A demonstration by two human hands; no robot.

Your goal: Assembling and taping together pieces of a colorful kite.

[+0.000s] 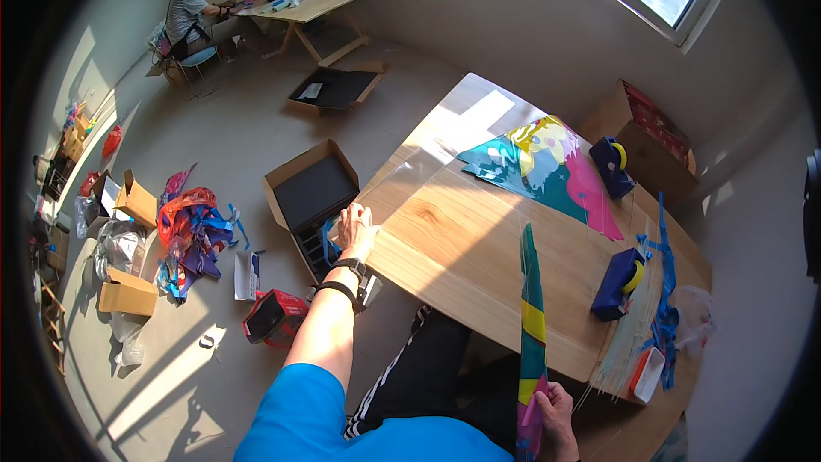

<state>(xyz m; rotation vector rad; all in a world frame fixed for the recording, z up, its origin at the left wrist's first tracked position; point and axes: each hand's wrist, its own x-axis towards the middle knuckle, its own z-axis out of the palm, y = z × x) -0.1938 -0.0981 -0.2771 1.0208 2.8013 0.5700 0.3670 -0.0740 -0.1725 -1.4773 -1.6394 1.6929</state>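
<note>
My right hand point(557, 405) grips a long, narrow folded strip of glossy plastic film point(533, 314) in teal, yellow and pink; it stands up in front of the wooden table's near edge. At the left corner of the wooden table point(442, 237), my left hand point(357, 229) is stretched out with curled fingers. Whether it holds anything cannot be made out. Just beside that hand is an open cardboard box point(312, 189) with a dark inside and a blue band. A teal, yellow and pink printed plastic sheet point(545, 173) lies flat across the table's far side.
Two blue tape dispensers point(619, 282) with yellow tape stand at the right, near thin pale rods point(625, 333), blue ribbon point(667, 308) and a white-and-orange container point(646, 375). Boxes and a coloured plastic heap point(192, 237) litter the floor. Another person point(189, 13) sits at a far table point(321, 3).
</note>
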